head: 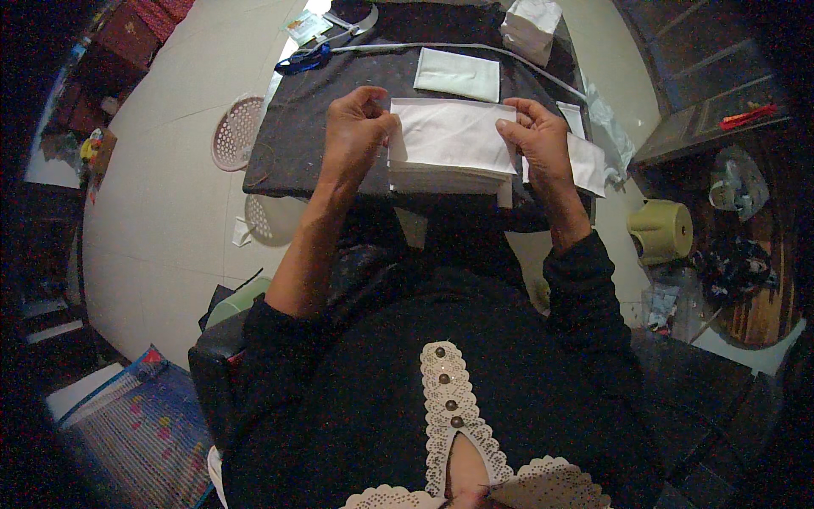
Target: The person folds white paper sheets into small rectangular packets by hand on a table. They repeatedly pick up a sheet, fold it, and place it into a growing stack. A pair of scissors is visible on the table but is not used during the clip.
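Note:
A white rectangular fabric piece (453,135) is stretched between my two hands, over a stack of similar white pieces (445,179) at the near edge of the dark-covered table. My left hand (362,121) pinches its left edge between thumb and fingers, and my right hand (537,133) pinches the right edge. Just beyond lies a separate folded white piece (456,74). More white pieces (586,167) lie to the right, partly behind my right hand. A taller white stack (531,28) stands at the table's far right.
On the dark cloth-covered table (292,140), a white cord or strip (445,46) runs across the far side, near blue-handled scissors (305,59). A clear plastic bag (607,127) hangs at the right edge. A perforated basket (238,135) and a yellow-green stool (661,231) are on the floor.

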`<state>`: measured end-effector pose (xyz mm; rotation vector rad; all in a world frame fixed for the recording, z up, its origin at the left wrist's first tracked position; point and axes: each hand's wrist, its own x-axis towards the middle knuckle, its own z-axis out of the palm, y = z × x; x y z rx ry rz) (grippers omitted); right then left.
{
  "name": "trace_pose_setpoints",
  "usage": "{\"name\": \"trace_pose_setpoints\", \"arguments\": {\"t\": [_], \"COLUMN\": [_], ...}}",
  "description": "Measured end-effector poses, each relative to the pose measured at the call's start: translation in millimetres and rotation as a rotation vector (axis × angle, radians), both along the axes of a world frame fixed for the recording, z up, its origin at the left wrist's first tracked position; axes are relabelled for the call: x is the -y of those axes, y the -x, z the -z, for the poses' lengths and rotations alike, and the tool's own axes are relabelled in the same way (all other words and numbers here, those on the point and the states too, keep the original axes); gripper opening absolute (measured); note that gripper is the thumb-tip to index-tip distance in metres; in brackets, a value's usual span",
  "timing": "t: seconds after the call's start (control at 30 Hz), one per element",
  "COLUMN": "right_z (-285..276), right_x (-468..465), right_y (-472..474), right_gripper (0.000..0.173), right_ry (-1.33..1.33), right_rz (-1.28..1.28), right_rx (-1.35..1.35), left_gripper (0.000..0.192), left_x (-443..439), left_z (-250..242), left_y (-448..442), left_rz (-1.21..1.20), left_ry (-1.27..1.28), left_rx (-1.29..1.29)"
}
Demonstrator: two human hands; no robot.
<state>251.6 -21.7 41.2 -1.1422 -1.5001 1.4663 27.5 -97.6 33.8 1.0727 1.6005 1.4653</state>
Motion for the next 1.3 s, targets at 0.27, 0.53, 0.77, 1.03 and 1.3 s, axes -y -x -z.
{"name": "trace_pose_setpoints", "arguments": {"t": [0.27,0.53,0.77,1.03,1.3], "right_z": [3,4,8,-2,-1], "right_x": [-4,0,-3,-7,3], "right_y": [0,0,-1,-16,46], "right_gripper": [0.037,0.036,0.033,0.032,0.045], "right_ry": [-0.012,-0.024,-0.014,-0.176,-1.01], "right_rz": [-0.009,0.002,0.0,0.11,-0.097], "right_rx": [0.031,0.024,0.007,0.178,0.556], "left_gripper": [0.032,0.033,0.036,0.072,0.092], "left_x": [2,4,-11,-7,-7], "left_z": [3,0,0,11,8], "left_y": [2,-2,-22,-31,-31], "left_rz": [-0.012,-0.102,0.139,0.321,0.365], "left_ry": [0.015,0.012,-0.376,-0.221,-0.212], "left_rx": [-0.009,-0.357,-1.112,-1.164,-1.201]}}
